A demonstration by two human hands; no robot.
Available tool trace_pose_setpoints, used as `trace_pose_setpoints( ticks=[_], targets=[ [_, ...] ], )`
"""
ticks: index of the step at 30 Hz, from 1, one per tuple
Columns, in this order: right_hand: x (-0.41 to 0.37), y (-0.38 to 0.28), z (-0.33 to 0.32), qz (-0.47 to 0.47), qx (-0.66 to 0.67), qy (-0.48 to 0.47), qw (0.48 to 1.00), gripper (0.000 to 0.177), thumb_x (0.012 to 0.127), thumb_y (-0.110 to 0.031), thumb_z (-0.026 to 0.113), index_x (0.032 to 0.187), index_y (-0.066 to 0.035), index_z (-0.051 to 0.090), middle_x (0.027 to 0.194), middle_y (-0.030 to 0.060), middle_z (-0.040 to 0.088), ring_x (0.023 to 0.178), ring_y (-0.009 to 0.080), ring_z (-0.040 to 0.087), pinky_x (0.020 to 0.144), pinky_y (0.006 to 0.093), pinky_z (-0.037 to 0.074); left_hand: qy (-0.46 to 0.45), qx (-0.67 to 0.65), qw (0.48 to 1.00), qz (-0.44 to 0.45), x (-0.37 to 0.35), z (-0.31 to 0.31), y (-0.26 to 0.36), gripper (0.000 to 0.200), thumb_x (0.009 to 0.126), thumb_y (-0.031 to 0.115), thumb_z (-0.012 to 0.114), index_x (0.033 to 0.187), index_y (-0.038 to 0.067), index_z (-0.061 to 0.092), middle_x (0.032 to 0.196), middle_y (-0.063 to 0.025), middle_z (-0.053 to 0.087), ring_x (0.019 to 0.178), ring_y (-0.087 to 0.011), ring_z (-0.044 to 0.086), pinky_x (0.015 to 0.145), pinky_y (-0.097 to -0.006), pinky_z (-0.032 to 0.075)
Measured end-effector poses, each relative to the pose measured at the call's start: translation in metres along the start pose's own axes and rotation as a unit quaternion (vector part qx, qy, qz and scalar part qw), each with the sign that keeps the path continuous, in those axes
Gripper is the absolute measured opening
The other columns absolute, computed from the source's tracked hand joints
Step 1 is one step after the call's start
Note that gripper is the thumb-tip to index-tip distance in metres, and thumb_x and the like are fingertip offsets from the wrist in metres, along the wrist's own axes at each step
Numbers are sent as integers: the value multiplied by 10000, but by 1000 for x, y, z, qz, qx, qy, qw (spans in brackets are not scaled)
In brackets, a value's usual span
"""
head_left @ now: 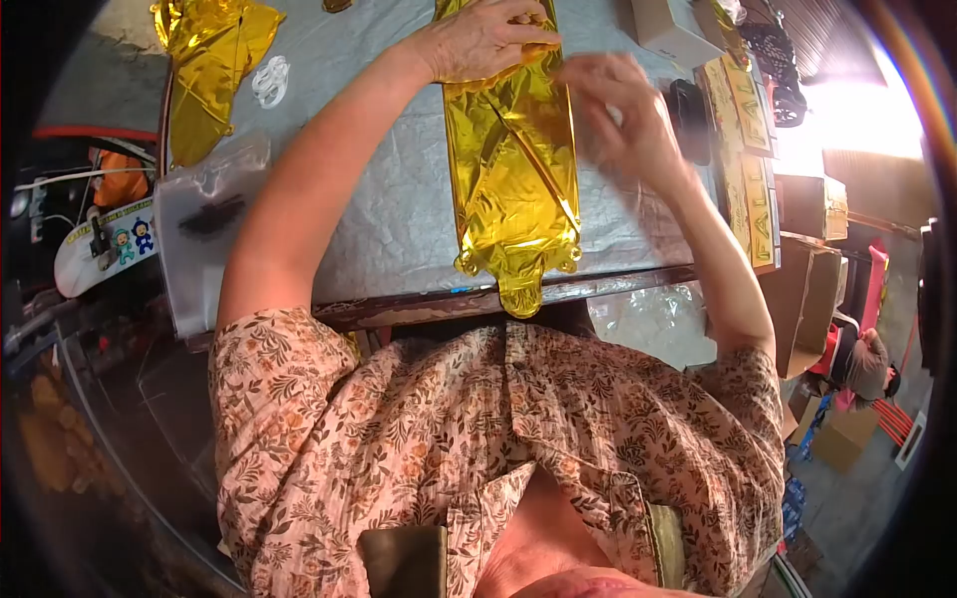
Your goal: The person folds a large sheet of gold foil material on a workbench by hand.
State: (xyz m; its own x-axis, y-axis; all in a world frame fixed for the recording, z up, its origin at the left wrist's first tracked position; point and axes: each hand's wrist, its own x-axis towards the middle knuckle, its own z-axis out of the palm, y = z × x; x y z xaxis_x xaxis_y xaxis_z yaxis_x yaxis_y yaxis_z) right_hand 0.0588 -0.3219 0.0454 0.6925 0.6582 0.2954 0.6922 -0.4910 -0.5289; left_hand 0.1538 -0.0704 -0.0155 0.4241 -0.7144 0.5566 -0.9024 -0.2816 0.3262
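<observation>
A flat gold foil piece (508, 189) lies lengthwise on the grey-covered table, its tabbed end hanging over the front edge. My left hand (493, 40) is on the foil's upper part, its fingers closed on a fold of it. Just right of the foil is my right hand (623, 115), blurred by motion, with its fingers bent; whether they touch the foil or hold anything cannot be made out.
More gold foil (214, 75) and a white coiled string (270, 82) lie at the table's left. Clear plastic bags (204, 239) overhang the left front corner. On the right are a dark round object (688, 122), a white box (676, 32) and printed boxes (748, 169).
</observation>
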Motion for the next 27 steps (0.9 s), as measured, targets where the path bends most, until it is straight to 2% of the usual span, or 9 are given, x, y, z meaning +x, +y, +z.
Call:
trace_pose_setpoints(
  ticks=[1, 4, 8, 13, 16, 17, 20, 22, 27],
  targets=[
    [13, 13, -1, -17, -110, 46, 993, 334, 861, 52, 615, 1147, -69, 737, 1196, 79, 714, 1171, 294, 621, 1015, 432, 485, 1, 17, 1000, 5, 2, -2, 0, 437, 852, 81, 624, 1284, 108, 685, 1201, -123, 568, 1094, -298, 576, 986, -423, 480],
    [15, 51, 11, -87, -175, 43, 980, 348, 864, 46, 635, 1166, -91, 742, 1193, 42, 710, 1160, 283, 610, 1027, 420, 455, 7, 22, 1000, 9, 2, -2, 0, 445, 858, 72, 618, 1297, 108, 679, 1194, -116, 570, 1096, -306, 577, 991, -427, 480],
    [8, 53, 18, -89, -172, 48, 980, 325, 873, 17, 652, 1159, -103, 750, 1189, 22, 711, 1155, 266, 616, 1045, 414, 429, -24, -13, 999, -29, 0, -3, 0, 464, 861, 58, 620, 1320, 105, 667, 1211, -114, 573, 1114, -317, 581, 1023, -421, 476],
    [10, 46, 15, -107, -198, 42, 973, 289, 884, 0, 659, 1132, -112, 756, 1172, 10, 719, 1149, 236, 621, 1042, 411, 409, -2, -66, 995, -70, 3, -14, -4, 468, 908, 81, 587, 1373, 106, 638, 1377, -154, 602, 1294, -297, 548, 1096, -396, 455],
    [10, 47, 16, -114, -209, 44, 970, 306, 883, 2, 656, 1146, -120, 752, 1173, -2, 718, 1144, 226, 624, 1038, 420, 404, 22, -53, 989, -135, -6, -60, 32, 423, 975, 155, 573, 1394, 139, 631, 1420, -124, 608, 1354, -283, 518, 1109, -415, 434],
    [9, 47, 16, -115, -209, 49, 970, 306, 883, 2, 656, 1146, -120, 752, 1173, -2, 718, 1144, 226, 624, 1038, 420, 404, 27, 61, 993, -100, -16, -68, 39, 416, 899, 40, 610, 1307, 102, 667, 1374, -128, 638, 1301, -312, 592, 1117, -412, 486],
    [7, 47, 17, -112, -199, 60, 972, 329, 877, 10, 652, 1163, -124, 745, 1172, -5, 717, 1138, 232, 628, 1041, 424, 398, -30, 84, 989, -114, -68, -89, 60, 426, 905, 65, 682, 1329, 104, 670, 1415, -131, 631, 1321, -293, 598, 1106, -398, 508],
    [7, 48, 18, -110, -189, 59, 974, 345, 875, 21, 652, 1176, -123, 738, 1169, -2, 716, 1132, 235, 631, 1038, 420, 398, -77, 97, 988, -91, -89, -92, 82, 371, 890, 109, 710, 1248, 13, 689, 1286, -125, 692, 1177, -298, 659, 1046, -407, 533],
    [5, 49, 19, -107, -182, 68, 975, 353, 863, 40, 655, 1166, -119, 744, 1166, 6, 712, 1126, 229, 635, 1031, 416, 401, -103, 119, 987, -41, -71, -80, 108, 371, 883, 33, 673, 1254, 33, 693, 1242, -104, 706, 1125, -265, 675, 1017, -381, 543]
  ],
)
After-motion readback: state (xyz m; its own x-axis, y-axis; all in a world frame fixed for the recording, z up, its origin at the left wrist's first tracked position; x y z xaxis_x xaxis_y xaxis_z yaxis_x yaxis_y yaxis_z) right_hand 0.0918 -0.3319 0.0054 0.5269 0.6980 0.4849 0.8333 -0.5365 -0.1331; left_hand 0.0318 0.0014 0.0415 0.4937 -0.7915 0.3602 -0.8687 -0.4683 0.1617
